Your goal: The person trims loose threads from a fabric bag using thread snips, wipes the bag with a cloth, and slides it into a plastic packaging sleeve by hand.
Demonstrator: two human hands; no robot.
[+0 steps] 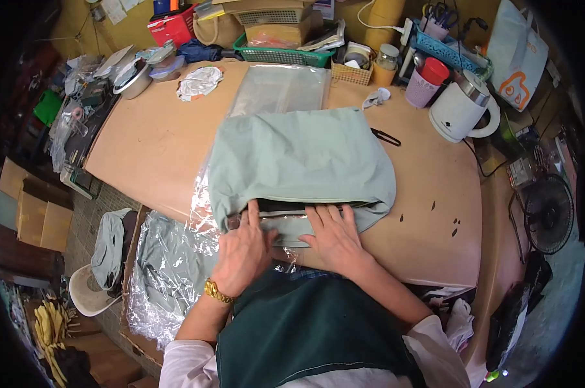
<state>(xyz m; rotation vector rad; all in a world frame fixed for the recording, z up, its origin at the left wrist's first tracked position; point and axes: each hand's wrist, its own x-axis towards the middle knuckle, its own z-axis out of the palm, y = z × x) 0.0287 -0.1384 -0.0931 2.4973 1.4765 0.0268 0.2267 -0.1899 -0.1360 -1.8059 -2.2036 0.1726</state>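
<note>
The folded green garment (302, 161) lay mid-table, its long axis left to right, directly ahead of you and partly over a clear plastic bag (279, 88). Your left hand (242, 249) and right hand (334, 236), fingers flat and spread, pressed its near edge equally close.

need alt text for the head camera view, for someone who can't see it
Both bare hands, left hand and right hand, press flat on a folded pale green fabric garment lying on clear plastic wrap on a tan wooden table. A white electric kettle stands far right.
</note>
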